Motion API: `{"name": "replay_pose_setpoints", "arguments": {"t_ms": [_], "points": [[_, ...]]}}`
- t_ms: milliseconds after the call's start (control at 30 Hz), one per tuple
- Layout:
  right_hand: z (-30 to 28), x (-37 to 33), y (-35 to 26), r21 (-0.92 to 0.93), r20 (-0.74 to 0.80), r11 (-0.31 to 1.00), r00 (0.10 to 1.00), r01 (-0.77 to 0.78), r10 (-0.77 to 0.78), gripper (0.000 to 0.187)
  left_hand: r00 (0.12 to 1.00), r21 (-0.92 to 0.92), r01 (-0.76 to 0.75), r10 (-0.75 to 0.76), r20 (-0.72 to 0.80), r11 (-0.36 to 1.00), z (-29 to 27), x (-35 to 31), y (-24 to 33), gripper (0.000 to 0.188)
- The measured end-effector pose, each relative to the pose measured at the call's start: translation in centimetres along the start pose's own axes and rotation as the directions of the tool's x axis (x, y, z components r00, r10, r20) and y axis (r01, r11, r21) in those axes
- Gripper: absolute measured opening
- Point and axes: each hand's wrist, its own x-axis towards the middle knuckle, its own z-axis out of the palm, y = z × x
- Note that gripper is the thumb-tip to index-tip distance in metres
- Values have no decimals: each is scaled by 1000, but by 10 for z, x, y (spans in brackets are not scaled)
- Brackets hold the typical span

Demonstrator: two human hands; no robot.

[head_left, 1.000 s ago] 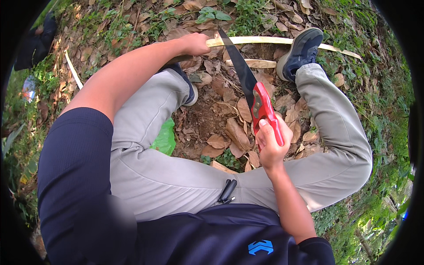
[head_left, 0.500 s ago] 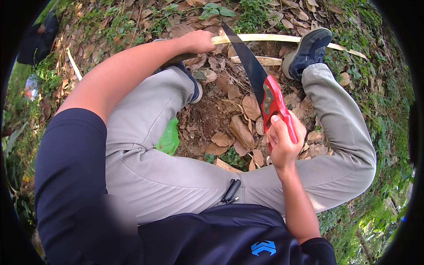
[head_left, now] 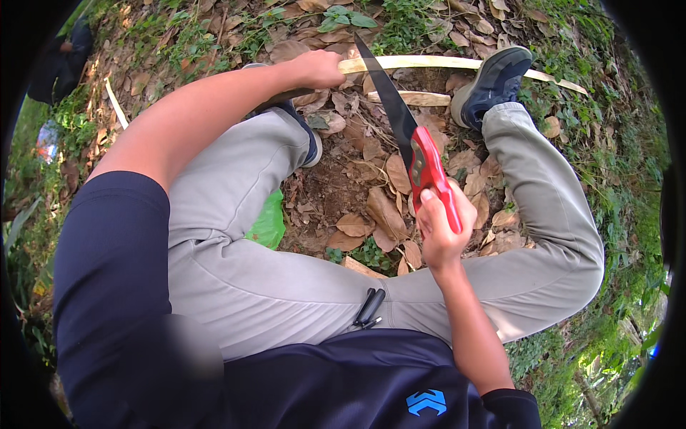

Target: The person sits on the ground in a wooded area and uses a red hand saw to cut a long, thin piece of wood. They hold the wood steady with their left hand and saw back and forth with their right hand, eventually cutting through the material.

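My right hand [head_left: 446,227] is wrapped round the red handle of a hand saw [head_left: 389,98], its dark blade pointing up and away. Near its tip, the blade crosses a long, pale wooden strip [head_left: 429,62]; I cannot tell how deep the teeth sit in it. At the strip's left end, my left hand [head_left: 319,69] is closed round it. The strip runs rightward past my right shoe [head_left: 498,86], which rests against it. Below it, a shorter piece of split wood [head_left: 412,99] lies on the leaves.
Dry brown leaves [head_left: 386,212] and soil cover the ground between my legs, with low green plants around. A green plastic bag [head_left: 267,223] lies by my left leg. Another pale strip [head_left: 115,104] is at the far left, near a dark-clothed person [head_left: 63,61].
My right hand and the saw's handle have shifted slightly left, and the blade leans a little differently. My left hand still grips the strip.
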Motion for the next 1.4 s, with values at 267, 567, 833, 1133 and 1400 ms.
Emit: {"name": "replay_pose_setpoints", "arguments": {"t_ms": [267, 567, 833, 1133, 1400], "points": [[4, 5, 24, 67, -15, 998, 1000, 3, -2, 9, 998, -62, -43, 46, 39, 997, -1, 4, -3, 42], [9, 17, 17, -222, 43, 965, 991, 136, -129, 11, 985, -272, 32, 15, 169, 962, -9, 16, -16, 35], [-9, -10, -9, -104, 7, 994, 1000, 30, -29, 10, 984, -324, 37, 21, 175, 945, -11, 10, -10, 36], [8, 6, -34, -161, 14, 987, 1000, -17, 19, 12, 981, -275, 43, 12, 195, 961, -11, 10, -12, 40], [9, 40, -27, -149, 82, 987, 995, 66, -54, 15, 995, -121, 39, -28, 92, 992, -12, 5, 2, 40]]}}
